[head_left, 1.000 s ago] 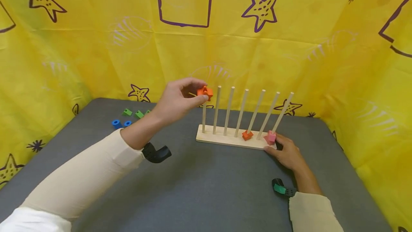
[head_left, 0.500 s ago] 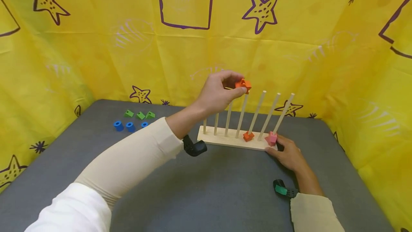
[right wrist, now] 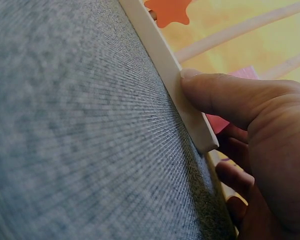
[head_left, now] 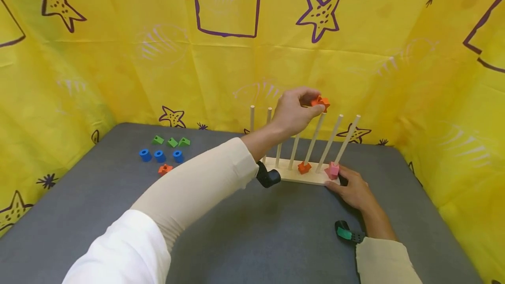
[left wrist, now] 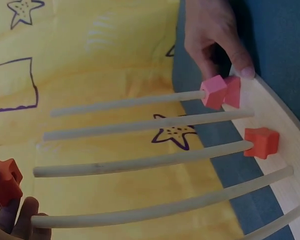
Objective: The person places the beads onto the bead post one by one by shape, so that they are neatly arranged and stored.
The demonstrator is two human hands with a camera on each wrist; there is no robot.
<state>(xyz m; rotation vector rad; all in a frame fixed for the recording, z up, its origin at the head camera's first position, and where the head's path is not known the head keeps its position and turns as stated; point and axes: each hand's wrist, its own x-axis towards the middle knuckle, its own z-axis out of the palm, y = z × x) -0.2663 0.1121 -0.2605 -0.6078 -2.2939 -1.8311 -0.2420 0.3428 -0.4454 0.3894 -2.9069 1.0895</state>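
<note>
My left hand (head_left: 293, 111) pinches an orange star-shaped bead (head_left: 321, 103) at the top of the third peg from the right of a wooden peg rack (head_left: 289, 175). In the left wrist view this bead (left wrist: 6, 181) is apart from the tip of the peg (left wrist: 140, 162). Another orange star bead (head_left: 304, 168) sits at the foot of that peg. Pink pieces (head_left: 333, 170) are stacked low on the rightmost peg. My right hand (head_left: 353, 187) grips the rack's right end, thumb (right wrist: 220, 92) on the front edge of the base. My left forearm hides the rack's left end.
At the left of the grey table (head_left: 236, 240) lie three green triangular blocks (head_left: 172, 142) and three blue cylinders (head_left: 159, 156). An orange star bead (head_left: 165, 169) lies just beside my left sleeve. A yellow printed curtain (head_left: 221, 69) hangs behind and around the table.
My left hand has carried the orange star bead rightward, from above the leftmost peg to the third from the right. The loose orange bead has come into sight. My right hand stays put.
</note>
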